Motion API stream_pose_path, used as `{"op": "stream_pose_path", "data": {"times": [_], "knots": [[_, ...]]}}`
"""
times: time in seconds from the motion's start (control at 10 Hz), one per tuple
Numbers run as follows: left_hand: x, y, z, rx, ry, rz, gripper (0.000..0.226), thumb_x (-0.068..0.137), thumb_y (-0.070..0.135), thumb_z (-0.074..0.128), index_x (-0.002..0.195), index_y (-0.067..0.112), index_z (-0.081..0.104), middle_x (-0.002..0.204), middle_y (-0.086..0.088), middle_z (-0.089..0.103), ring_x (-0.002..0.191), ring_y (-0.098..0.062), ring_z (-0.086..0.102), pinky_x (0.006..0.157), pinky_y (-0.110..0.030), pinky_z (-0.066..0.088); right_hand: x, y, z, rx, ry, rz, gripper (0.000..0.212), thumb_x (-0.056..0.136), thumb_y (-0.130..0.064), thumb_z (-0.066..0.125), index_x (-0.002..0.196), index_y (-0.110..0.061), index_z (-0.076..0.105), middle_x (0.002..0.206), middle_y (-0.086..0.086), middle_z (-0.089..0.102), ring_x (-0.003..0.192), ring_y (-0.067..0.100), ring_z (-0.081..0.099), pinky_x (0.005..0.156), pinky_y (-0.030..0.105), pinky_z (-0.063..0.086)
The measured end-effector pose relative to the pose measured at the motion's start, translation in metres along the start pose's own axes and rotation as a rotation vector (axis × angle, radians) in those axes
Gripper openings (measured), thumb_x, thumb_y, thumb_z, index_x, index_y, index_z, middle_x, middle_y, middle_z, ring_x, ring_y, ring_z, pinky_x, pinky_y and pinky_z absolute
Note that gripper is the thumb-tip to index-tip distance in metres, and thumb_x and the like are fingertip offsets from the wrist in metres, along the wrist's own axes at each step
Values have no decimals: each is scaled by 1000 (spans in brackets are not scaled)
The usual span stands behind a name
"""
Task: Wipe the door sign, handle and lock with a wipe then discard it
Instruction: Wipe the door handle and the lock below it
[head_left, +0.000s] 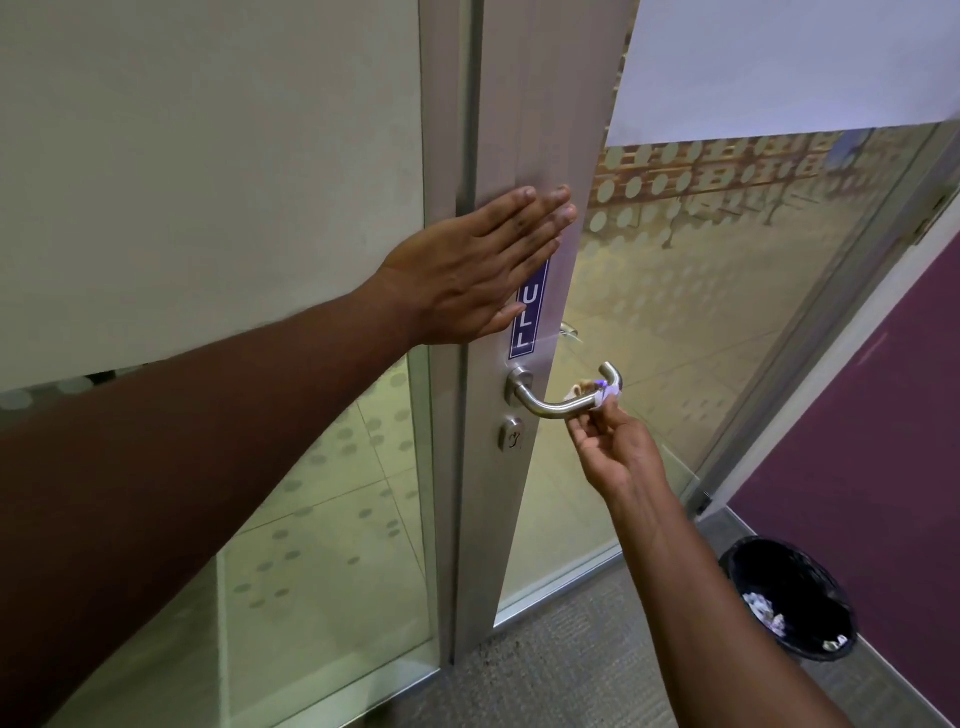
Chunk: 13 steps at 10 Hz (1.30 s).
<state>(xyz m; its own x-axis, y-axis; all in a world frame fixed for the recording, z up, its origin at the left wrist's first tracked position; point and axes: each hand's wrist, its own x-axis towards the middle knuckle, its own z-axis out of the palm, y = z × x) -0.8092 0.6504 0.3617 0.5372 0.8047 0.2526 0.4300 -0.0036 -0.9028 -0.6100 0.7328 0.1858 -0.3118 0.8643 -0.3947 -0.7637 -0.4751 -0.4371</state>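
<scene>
At door edge, left hand (462, 270) flat, fingers spread, over sign (529, 317); right hand (618, 452) pinches wipe (597, 397) round handle (566, 402). Prob. mid-task: lock (510, 435) & bin (789, 597) drop left.

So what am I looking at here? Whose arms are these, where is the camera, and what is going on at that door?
There is no machine here: a person wears a camera on the head, looking forward and down, so you see their own arms. The left hand lies flat on the door frame, partly covering a purple PULL sign. The right hand pinches a small white wipe around the metal door handle. Below the handle sits the lock. On the floor at lower right stands a black-lined bin with crumpled paper inside.
</scene>
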Motion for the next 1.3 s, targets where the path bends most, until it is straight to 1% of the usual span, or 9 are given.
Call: {"op": "stream_pose_path", "data": {"times": [0.1,0.3,0.4,0.5,0.6,0.7,1.0,1.1,1.3], "knots": [[0,-1,0,-12,-9,-7,75,105,47,-5,159,-5,-1,167,-29,0,156,-41,2,129,-47,10,9,-20,4,-18,46,3,25,104,-10,45,96,2,65,83,17,73,76,24,73,94,44,53],[1,-1,2,9,15,4,75,105,47,-4,159,-5,2,167,-28,3,156,-40,4,129,-46,10,21,-43,13,-261,90,56,25,103,-8,49,89,3,66,75,15,71,81,24,66,97,45,51],[0,0,3,7,27,-5,75,105,47,-4,159,-5,1,167,-28,3,156,-40,5,129,-46,10,16,-36,7,-240,54,61,25,104,-15,48,94,-3,68,70,10,73,72,21,73,89,48,57],[0,0,3,4,33,-4,75,105,46,-2,159,-6,2,167,-28,4,156,-40,6,129,-47,11,10,-21,1,-139,9,54,24,105,-19,45,104,-7,66,78,5,74,81,19,73,99,48,52],[0,0,2,-4,24,-1,74,105,46,-3,158,-5,0,167,-28,3,156,-40,4,129,-47,10,0,-1,-1,-30,-25,53,25,104,-18,45,98,-5,65,79,6,75,77,21,76,103,46,48],[0,0,2,-9,10,2,74,105,46,-4,158,-5,-1,167,-28,1,156,-40,3,129,-46,10,-9,18,1,22,-38,32,22,104,-19,48,104,-5,64,81,6,76,78,18,76,103,44,49],[-1,0,0,-9,5,-1,74,105,46,-3,159,-4,1,167,-27,2,156,-39,5,129,-46,10,-27,49,8,47,19,-26,16,101,-15,52,106,-6,65,85,9,78,81,19,76,90,41,54],[-1,0,1,9,28,6,74,105,46,-4,159,-4,1,167,-27,4,156,-39,6,129,-45,11,-39,61,14,31,89,-52,12,99,-10,56,100,-5,66,77,6,77,71,17,76,92,40,54],[-1,0,1,5,33,3,74,105,45,-4,159,-4,1,167,-27,4,156,-39,6,129,-45,11,-60,65,7,-210,145,-123,13,89,1,67,101,3,70,91,17,76,77,23,75,79,36,61]]}}
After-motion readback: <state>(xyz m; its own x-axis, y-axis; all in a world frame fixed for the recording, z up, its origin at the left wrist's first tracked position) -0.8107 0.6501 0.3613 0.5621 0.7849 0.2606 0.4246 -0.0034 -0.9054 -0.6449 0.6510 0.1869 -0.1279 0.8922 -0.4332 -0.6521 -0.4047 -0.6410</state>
